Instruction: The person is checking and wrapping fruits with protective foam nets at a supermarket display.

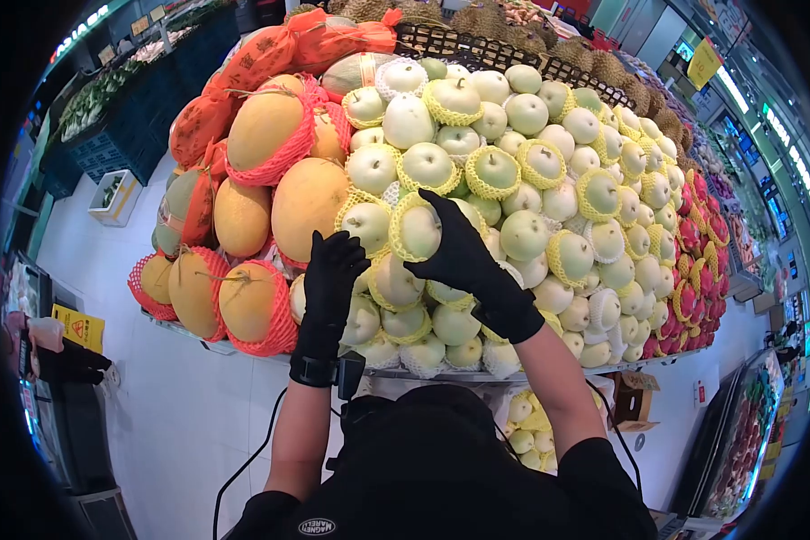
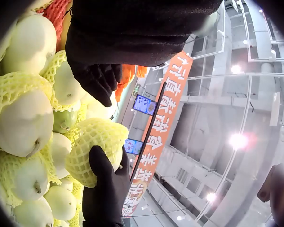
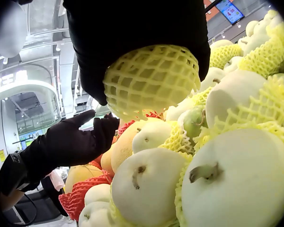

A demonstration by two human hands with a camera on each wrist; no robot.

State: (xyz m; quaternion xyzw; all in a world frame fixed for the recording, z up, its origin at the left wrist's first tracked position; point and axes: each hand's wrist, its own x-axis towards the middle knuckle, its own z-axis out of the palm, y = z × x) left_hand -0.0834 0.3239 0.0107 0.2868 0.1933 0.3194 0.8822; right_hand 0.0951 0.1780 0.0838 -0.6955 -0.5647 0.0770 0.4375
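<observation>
My black-gloved right hand [image 1: 462, 245] grips a pale green-white melon [image 1: 419, 232] in a yellow foam net, thumb on one side and fingers on the other. In the right wrist view the netted melon [image 3: 151, 80] is held above the heap. To its left, my gloved left hand [image 1: 335, 281] holds nothing, its fingers loosely bent over the near melons. Seen from the left wrist, the left hand's fingers [image 2: 97, 82] hang near the held melon [image 2: 92, 151]. Another netted melon [image 1: 365, 225] lies between the two hands, just past the left fingertips.
Large orange melons [image 1: 310, 207] in red foam nets lie at the left, with red-bagged melons [image 1: 256, 67] behind. More pale melons [image 1: 524, 236] spread right, toward dragon fruit [image 1: 693, 225]. A black crate edge [image 1: 513, 58] and durians [image 1: 504, 22] stand at the back.
</observation>
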